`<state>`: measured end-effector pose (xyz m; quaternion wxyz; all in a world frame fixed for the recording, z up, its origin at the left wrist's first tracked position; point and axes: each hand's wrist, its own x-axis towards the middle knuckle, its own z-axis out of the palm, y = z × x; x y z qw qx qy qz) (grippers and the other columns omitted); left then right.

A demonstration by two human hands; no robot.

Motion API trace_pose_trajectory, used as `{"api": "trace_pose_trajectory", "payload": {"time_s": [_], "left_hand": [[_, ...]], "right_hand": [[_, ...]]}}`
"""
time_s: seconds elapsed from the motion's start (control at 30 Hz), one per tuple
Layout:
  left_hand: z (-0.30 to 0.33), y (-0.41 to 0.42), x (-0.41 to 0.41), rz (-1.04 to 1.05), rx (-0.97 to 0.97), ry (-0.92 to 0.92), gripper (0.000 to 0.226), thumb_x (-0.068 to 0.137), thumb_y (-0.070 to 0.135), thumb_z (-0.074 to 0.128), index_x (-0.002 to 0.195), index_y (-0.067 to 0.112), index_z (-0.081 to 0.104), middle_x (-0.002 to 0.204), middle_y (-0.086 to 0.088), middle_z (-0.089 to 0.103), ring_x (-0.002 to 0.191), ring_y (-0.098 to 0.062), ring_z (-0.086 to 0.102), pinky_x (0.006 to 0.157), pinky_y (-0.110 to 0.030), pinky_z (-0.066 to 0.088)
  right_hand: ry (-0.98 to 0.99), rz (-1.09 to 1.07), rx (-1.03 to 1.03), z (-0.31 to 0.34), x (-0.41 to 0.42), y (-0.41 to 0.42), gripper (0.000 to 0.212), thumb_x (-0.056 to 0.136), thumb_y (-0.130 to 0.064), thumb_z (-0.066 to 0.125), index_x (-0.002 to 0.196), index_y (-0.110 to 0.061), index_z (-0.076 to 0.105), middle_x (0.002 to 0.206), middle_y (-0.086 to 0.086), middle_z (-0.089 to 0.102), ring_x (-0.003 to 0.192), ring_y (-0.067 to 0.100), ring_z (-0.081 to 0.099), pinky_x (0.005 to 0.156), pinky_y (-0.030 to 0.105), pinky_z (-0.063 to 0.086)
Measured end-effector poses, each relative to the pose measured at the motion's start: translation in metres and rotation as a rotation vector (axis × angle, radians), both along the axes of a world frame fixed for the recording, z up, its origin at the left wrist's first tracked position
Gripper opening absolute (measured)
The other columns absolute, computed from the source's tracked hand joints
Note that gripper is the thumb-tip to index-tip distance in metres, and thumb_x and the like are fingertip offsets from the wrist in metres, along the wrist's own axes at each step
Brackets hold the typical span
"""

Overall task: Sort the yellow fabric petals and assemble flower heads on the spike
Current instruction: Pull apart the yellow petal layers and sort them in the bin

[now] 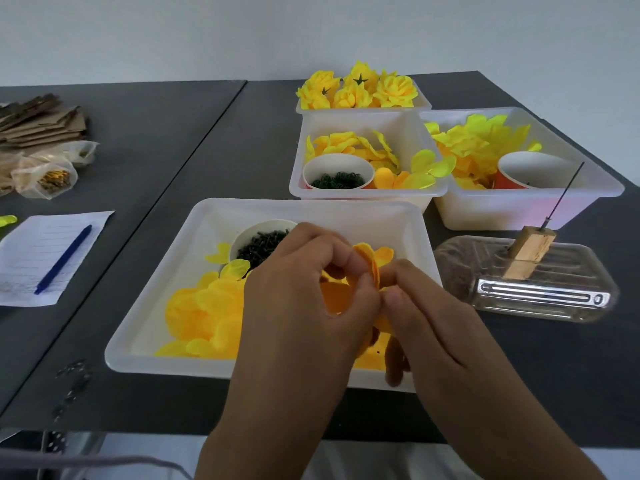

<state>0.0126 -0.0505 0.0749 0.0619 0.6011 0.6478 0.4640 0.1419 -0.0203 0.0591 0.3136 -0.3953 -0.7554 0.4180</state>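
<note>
Over white plastic tray, both hands pinching round orange-yellow fabric petals (soft, stacked)

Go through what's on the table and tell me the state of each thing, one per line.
Left hand: pinching orange petals.
Right hand: pinching the same petals.
Orange petals: held above the near tray.
Near tray: holds loose yellow petals and a cup.
Spike: upright in its wooden block, bare.
Far tray: full of finished flowers.
Pen: lying on the paper.
</note>
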Motion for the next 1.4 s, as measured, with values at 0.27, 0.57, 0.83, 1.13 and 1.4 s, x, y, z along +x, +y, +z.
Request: {"api": "trace_pose_trajectory", "payload": {"time_s": [0.27, 0.57, 0.83, 1.13, 1.4], "left_hand": [[-0.006, 0.001, 0.004, -0.011, 0.058, 0.007, 0.006, 0.078, 0.024, 0.063, 0.074, 0.026, 0.059, 0.084, 0.018, 0.058, 0.087, -0.001, 0.056, 0.072, -0.012, 0.046], [-0.005, 0.002, -0.001, -0.01, 0.114, 0.034, 0.009, 0.081, 0.021, 0.065, 0.078, 0.026, 0.058, 0.089, 0.019, 0.058, 0.088, 0.001, 0.055, 0.07, -0.013, 0.045], [-0.009, 0.002, 0.001, -0.095, 0.17, -0.022, 0.004, 0.08, 0.026, 0.057, 0.078, 0.022, 0.057, 0.097, 0.018, 0.058, 0.099, -0.002, 0.055, 0.081, -0.017, 0.046], [-0.018, 0.003, 0.019, 0.066, 0.182, -0.116, 0.007, 0.082, 0.029, 0.05, 0.079, 0.033, 0.045, 0.092, 0.012, 0.046, 0.09, -0.01, 0.047, 0.073, -0.019, 0.039], [-0.025, 0.001, 0.025, 0.077, 0.082, -0.275, 0.011, 0.089, 0.034, 0.052, 0.081, 0.028, 0.055, 0.076, 0.012, 0.06, 0.079, -0.009, 0.059, 0.055, -0.021, 0.05]], "right_hand": [[-0.288, -0.081, 0.105, -0.011, 0.013, 0.023, 0.035, 0.094, -0.041, 0.04, 0.119, -0.02, 0.05, 0.11, -0.003, 0.06, 0.102, -0.004, 0.056, 0.084, 0.016, 0.046], [0.125, -0.036, 0.005, 0.007, 0.01, 0.021, 0.043, 0.08, -0.064, 0.042, 0.082, -0.024, 0.058, 0.074, -0.013, 0.067, 0.063, 0.006, 0.067, 0.049, 0.014, 0.048], [0.21, 0.024, -0.44, 0.013, 0.011, 0.028, 0.034, 0.083, -0.042, 0.045, 0.079, -0.012, 0.061, 0.059, 0.002, 0.067, 0.048, 0.015, 0.062, 0.051, 0.025, 0.055], [0.431, -0.289, -0.155, 0.005, -0.002, 0.019, 0.03, 0.096, -0.018, 0.044, 0.072, -0.009, 0.058, 0.057, 0.002, 0.065, 0.044, 0.013, 0.061, 0.042, 0.023, 0.052], [0.251, -0.191, -0.055, 0.001, -0.008, 0.018, 0.022, 0.079, -0.038, 0.06, 0.079, -0.016, 0.06, 0.066, -0.004, 0.063, 0.063, 0.008, 0.063, 0.05, 0.014, 0.05]]}}
